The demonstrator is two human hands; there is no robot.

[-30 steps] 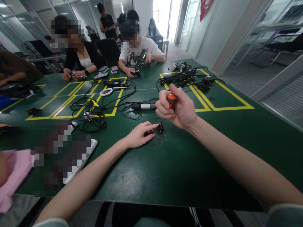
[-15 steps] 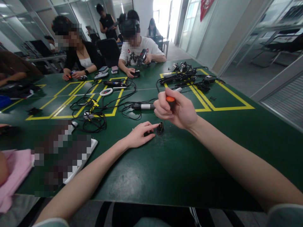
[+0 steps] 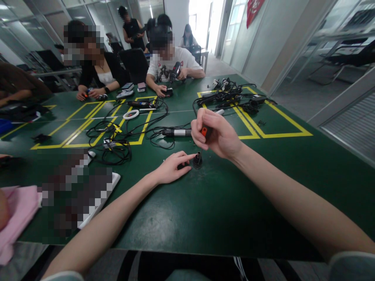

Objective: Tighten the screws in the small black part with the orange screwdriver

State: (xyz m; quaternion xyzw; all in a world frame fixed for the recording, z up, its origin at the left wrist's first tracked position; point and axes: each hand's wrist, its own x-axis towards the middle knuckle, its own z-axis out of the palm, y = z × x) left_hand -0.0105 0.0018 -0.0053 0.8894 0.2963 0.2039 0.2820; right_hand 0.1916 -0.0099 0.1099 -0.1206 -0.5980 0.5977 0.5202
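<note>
My right hand (image 3: 218,132) is closed round the black and orange handle of a screwdriver (image 3: 206,132). The thin shaft points down to a small dark round part (image 3: 197,162) with a short metal tube standing up on it, on the green table. Whether the tip sits inside the part or against it, I cannot tell. Beside that part, my left hand (image 3: 175,167) rests low on the table with index finger and thumb spread. The index fingertip is at the upright tube. The underside of the left hand is hidden.
Beyond my hands lies a black and silver cylindrical tool (image 3: 177,133) with its cord. Tangled black cables (image 3: 117,150) are at the left, and a heap of corded tools (image 3: 231,95) is at the back right. Across the table, a person holds a power drill (image 3: 175,71).
My right hand's fingers have shifted on the screwdriver handle, which now shows its orange spot lower and more to the left. My left hand stays in place.
</note>
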